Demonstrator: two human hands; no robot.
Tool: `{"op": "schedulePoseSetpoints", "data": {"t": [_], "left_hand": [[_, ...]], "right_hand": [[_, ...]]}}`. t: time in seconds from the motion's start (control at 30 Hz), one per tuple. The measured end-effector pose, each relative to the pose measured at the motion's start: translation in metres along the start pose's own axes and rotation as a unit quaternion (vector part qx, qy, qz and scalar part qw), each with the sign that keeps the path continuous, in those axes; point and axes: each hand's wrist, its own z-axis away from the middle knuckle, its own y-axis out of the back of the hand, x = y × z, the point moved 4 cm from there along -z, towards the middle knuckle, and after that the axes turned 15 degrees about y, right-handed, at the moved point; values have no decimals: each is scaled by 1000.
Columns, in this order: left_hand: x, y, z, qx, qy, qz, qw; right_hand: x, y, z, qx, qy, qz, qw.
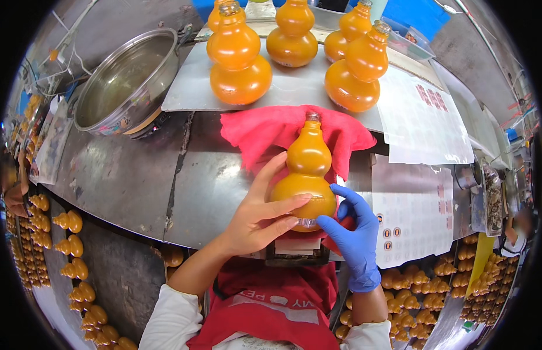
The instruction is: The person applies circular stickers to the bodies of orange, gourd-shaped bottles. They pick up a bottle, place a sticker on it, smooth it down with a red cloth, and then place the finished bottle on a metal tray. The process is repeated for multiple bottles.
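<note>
An orange-yellow gourd-shaped bottle (309, 153) with a clear glass neck leans away from me, its base toward me. My bare left hand (260, 210) grips it from the left, fingers and thumb spread over the lower bulb. On the bottle's right, my right hand (355, 233) in a blue glove presses its thumb and forefinger against the lower bulb near the base. Something red shows inside the gloved palm; its kind is hidden. Behind the bottle a red cloth (247, 133) is spread out. A small dark-framed stand (297, 256) sits just below the base.
Several orange gourd bottles, one (240, 79) nearest, stand on the raised white board (189, 87). A wide metal pan (98, 125) is at far left. Sticker sheets (411, 233) lie to the right. Rows of gourd bottles (75, 268) fill both lower sides.
</note>
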Motion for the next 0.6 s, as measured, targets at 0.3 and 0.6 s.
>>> {"op": "schedulePoseSetpoints", "data": {"t": [0.3, 0.6], "left_hand": [[6, 2, -1, -11, 14, -5, 1000], [9, 3, -3, -34, 30, 3, 999]], "right_hand": [[-11, 3, -2, -43, 158, 115, 980], [-4, 2, -8, -88, 203, 132, 966]]}}
